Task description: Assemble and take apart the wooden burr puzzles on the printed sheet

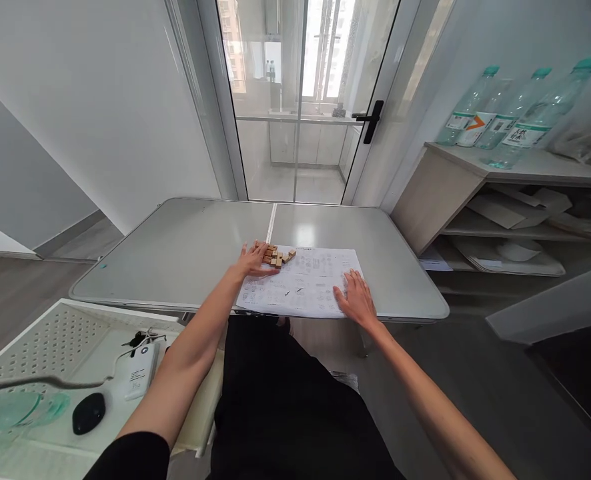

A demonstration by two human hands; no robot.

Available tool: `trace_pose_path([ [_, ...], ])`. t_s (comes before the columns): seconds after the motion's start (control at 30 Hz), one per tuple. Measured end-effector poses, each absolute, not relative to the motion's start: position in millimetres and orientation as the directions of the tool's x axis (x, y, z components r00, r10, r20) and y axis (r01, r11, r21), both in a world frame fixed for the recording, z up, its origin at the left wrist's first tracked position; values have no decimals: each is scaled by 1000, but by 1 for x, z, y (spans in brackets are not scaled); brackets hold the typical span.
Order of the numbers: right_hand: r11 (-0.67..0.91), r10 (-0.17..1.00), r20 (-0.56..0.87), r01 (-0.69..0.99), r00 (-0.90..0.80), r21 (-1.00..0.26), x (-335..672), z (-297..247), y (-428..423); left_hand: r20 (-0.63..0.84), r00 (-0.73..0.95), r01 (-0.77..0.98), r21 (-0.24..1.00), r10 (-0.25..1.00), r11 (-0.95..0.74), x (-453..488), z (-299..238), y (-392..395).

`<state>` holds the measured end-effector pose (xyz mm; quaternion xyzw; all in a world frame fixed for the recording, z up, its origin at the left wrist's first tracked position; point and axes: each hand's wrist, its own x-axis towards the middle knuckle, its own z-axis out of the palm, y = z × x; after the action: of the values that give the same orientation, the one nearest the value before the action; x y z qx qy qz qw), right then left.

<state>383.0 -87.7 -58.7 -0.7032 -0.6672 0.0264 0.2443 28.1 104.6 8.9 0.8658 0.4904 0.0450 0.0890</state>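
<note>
At a table, left hand over wooden blocks, right hand flat on paper (fingers of both spread).

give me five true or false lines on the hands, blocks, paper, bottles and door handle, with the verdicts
1. The left hand is nearer the blocks than the right hand is. True.
2. The right hand is holding a block. False: it holds none and lies at the right edge of the paper.
3. The paper is on the table. True.
4. The upright bottles stand on the floor. False: they stand on top of the shelf unit.
5. The door handle is white. False: it is black.
</note>
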Motion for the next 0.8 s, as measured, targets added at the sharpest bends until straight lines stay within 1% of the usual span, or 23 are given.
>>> trace_pose_path([
  [0.27, -45, 963, 233, 934, 135, -356, 381, -56, -87, -18, 476, 863, 201, 879, -464, 15, 8, 75],
  [0.57, -67, 962, 224, 934, 154, -351, 382, -62, -85, 32, 393, 893, 223, 919, -390, 7, -7, 7],
  [0.8, -73, 962, 223, 934, 159, -351, 381, -61, -85, 77, 309, 916, 243, 948, -319, 24, -18, -29],
])
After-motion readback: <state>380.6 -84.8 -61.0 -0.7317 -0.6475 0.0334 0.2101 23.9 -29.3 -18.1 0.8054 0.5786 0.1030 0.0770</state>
